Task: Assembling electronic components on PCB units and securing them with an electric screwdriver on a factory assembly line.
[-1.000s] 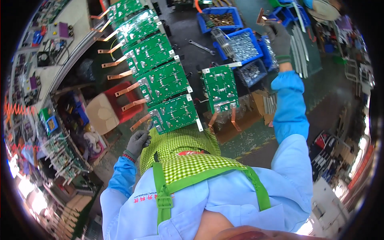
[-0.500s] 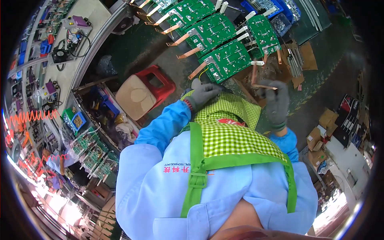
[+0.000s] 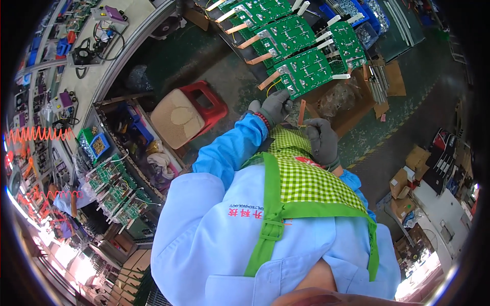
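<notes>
My right hand (image 3: 322, 142), in a grey glove, is closed at the lower end of a bent copper strip (image 3: 301, 112), which stands up in front of my apron. My left hand (image 3: 276, 107), also gloved, is curled just below the nearest green circuit board (image 3: 304, 74). What its fingers hold, if anything, is hidden. That board carries soldered parts, a copper strip (image 3: 269, 80) jutting left and white strips on its right. More such boards (image 3: 289, 36) lie beyond it in a row, and another board (image 3: 348, 45) lies to the right.
An open cardboard box (image 3: 352, 109) with clear plastic inside stands right of the boards. Left of me is a red stool (image 3: 212, 109) with a tan seat. Blue bins (image 3: 357, 11) of small hardware sit at the far right. A workbench (image 3: 84, 94) runs along the left.
My right hand has moved left and toward my body, bringing the copper strip in front of the apron. My left hand has shifted right and slightly away. The view has shifted too.
</notes>
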Demonstrator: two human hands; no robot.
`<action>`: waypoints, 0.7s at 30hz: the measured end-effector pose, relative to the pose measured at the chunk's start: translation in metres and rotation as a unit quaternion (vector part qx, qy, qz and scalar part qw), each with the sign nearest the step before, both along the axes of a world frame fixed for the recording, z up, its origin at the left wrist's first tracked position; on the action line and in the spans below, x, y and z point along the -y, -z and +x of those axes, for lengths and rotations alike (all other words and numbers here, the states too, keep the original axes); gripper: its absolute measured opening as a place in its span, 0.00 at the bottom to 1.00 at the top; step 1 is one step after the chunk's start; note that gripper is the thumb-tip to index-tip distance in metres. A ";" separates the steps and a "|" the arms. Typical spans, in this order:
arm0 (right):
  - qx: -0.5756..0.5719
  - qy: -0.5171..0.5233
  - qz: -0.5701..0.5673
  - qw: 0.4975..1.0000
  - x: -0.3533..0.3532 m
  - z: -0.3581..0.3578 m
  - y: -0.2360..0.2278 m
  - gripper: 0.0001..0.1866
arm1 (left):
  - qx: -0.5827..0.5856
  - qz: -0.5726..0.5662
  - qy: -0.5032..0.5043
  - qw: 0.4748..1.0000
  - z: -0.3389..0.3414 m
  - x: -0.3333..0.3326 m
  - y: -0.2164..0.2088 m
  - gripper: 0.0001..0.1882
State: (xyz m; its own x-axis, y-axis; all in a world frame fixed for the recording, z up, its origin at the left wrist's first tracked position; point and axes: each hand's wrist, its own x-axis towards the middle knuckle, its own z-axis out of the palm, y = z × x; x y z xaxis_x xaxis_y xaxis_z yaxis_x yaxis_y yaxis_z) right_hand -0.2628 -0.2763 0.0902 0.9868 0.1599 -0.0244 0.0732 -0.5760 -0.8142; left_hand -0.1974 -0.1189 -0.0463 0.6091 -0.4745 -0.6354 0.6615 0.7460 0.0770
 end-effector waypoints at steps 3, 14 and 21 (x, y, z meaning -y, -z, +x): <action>0.012 -0.023 -0.018 0.999 0.001 0.008 0.004 0.09 | -0.012 0.009 0.007 1.000 0.002 0.001 0.003 0.07; 0.046 -0.061 -0.052 0.996 -0.010 0.022 0.014 0.07 | -0.016 -0.118 0.003 0.993 -0.006 -0.012 0.007 0.13; 0.063 -0.067 -0.043 0.995 -0.024 0.027 0.019 0.07 | 0.324 0.227 0.059 0.916 -0.012 -0.009 -0.004 0.14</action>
State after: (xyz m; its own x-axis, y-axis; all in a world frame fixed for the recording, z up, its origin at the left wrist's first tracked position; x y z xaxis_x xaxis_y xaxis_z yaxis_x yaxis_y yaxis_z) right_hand -0.2363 -0.2518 0.0709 0.9529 0.2930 0.0784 0.2521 -0.6211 -0.7421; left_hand -0.2099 -0.1096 -0.0425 0.8899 -0.3381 -0.3062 0.4408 0.4653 0.7676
